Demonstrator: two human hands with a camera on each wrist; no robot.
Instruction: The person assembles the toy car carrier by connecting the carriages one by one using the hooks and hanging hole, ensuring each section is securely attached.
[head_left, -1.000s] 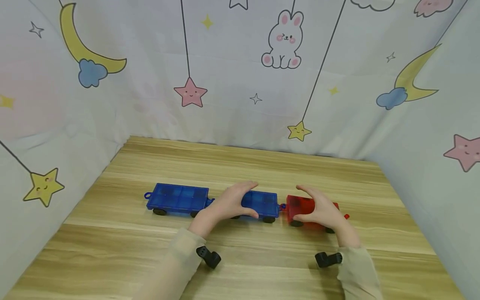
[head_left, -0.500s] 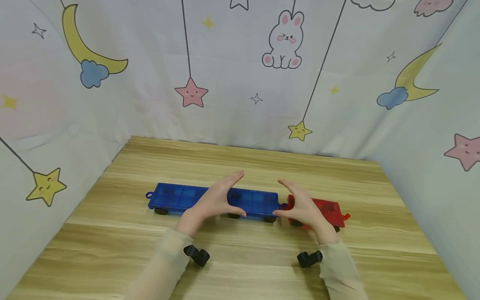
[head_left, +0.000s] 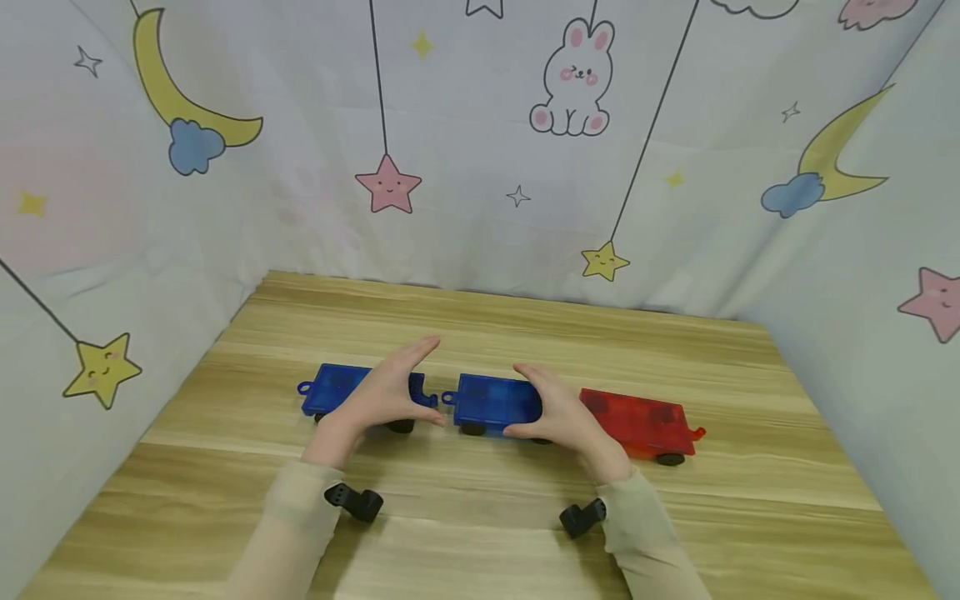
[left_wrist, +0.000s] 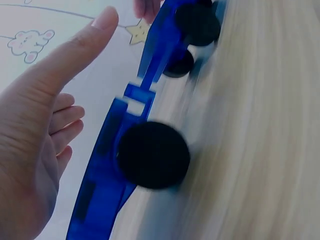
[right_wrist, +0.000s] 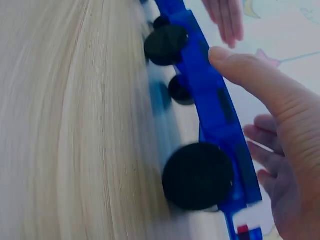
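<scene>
Three see-through toy wagons stand in a row on a wood-grain tabletop: a left blue wagon, a middle blue wagon and, at the right end, a red wagon. The left hand is over the right part of the left blue wagon, its thumb spread well away from the other fingers. Facing it, the right hand curves about the right end of the middle blue wagon, thumb and fingers likewise spread; from here I can't tell whether either hand touches. Between the blue wagons a hook lies beside a ring. Each wrist wears a small black device, and behind the tabletop hangs white cloth printed with stars, moons and a rabbit
</scene>
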